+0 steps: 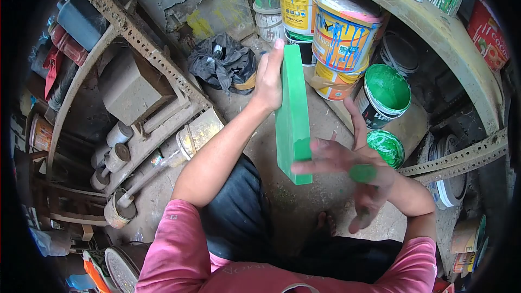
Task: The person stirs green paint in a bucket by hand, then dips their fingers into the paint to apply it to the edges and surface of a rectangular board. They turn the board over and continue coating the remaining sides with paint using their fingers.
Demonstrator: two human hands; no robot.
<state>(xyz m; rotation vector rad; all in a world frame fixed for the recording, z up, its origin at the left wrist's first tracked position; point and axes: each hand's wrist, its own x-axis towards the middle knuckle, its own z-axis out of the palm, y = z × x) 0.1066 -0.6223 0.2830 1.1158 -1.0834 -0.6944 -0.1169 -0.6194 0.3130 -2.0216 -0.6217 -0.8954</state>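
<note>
Your pink top and dark trousers.
You wear a pink short-sleeved shirt (244, 282), with faint pale lettering (260, 270) across the chest, too partial to read in full, and a small pale mark (173, 217) near the hem of your left sleeve (182, 236). Your trousers (233, 209) are blue-black with lighter, dusty-looking smudges. Your left hand (269, 78) and right hand (372, 171) are bare, the right blurred.
</note>
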